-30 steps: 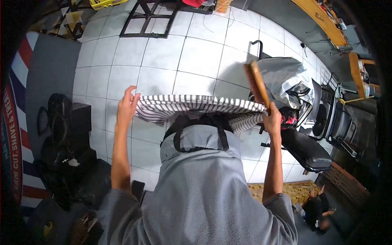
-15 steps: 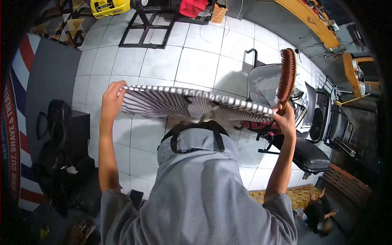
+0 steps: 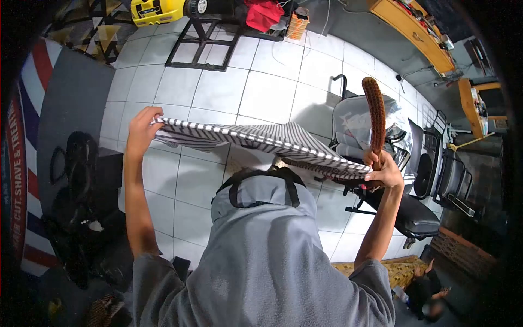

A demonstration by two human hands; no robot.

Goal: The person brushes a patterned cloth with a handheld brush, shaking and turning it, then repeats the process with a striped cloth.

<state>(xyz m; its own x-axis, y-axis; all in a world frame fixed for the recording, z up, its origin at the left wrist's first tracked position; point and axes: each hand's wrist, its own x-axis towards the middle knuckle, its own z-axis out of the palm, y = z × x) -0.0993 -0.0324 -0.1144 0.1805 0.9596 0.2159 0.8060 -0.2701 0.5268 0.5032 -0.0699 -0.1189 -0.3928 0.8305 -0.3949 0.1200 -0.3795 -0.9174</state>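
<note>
A black-and-white striped cloth (image 3: 256, 139) is stretched out between my two hands, above the tiled floor. Its left corner is pinched in my left hand (image 3: 144, 128). My right hand (image 3: 385, 169) grips the other corner and also the handle of a brush (image 3: 375, 109), whose brown bristled head points up and away from me. Folds of the cloth hang below its taut upper edge.
To the right stands a black barber chair (image 3: 417, 218) beside a seat with clear plastic (image 3: 354, 120) on it. A black metal frame (image 3: 204, 49) lies ahead. Wooden drawers (image 3: 414, 35) are at upper right; a person (image 3: 427, 289) is at lower right.
The cloth has billowed upward in its middle and right part. My left hand has shifted slightly left, and my right hand slightly right and down. The brush has turned edge-on.
</note>
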